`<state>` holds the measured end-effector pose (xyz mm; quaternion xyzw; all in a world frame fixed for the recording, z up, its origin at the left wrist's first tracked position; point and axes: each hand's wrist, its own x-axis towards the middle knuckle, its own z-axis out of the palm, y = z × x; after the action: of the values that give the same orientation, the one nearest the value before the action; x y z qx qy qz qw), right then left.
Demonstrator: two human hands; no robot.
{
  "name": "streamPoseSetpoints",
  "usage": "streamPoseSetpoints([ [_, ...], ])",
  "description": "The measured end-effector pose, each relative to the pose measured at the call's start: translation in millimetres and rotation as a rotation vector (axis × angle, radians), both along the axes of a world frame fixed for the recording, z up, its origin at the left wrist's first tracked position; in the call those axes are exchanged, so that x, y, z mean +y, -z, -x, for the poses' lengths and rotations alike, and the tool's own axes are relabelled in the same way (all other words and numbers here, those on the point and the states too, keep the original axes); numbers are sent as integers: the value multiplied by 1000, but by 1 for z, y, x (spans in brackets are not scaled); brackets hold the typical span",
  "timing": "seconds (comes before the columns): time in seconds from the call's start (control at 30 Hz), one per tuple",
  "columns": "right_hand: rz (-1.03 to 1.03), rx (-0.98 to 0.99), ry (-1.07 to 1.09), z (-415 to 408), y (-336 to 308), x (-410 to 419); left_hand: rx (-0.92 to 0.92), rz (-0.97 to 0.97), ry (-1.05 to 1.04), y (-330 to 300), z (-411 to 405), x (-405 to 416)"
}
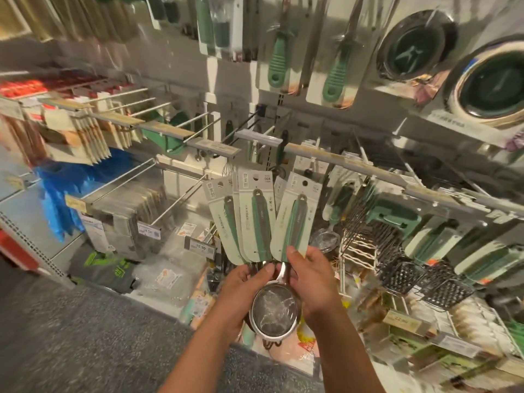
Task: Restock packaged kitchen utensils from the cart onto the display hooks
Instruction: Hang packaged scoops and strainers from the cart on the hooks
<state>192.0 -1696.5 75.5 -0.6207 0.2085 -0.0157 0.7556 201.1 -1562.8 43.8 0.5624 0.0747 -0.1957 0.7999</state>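
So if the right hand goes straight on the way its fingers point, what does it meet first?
Probably the right card of the strainers: the right hand points up and away, its fingertips already at that card's lower edge. Beyond it, a rail; depth is unclear.

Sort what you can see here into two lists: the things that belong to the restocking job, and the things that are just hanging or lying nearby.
Belong to the job:
- carded strainers
- mesh strainer bowl
- left hand
- right hand
- bare hook

Just nearby:
- graters
- green-handled tools
- steel bowls
- blue bags

"15.90" on shelf price tag [200,247]
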Motion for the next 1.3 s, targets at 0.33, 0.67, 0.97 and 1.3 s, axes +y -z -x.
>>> streamPoseSetpoints([
  [0.33,-1,-27,62,15,-8,-26,4,-110,32,5,-3,-15],
  [0.67,118,-55,89,48,-16,-42,0,-142,64,7,-3,-22],
  [0.97,183,-116,259,50,-18,-54,-44,-156,99,6,4,-34],
  [1.3,337,-47,293,6,-40,-73,-39,-226,35,8,-2,-28],
])
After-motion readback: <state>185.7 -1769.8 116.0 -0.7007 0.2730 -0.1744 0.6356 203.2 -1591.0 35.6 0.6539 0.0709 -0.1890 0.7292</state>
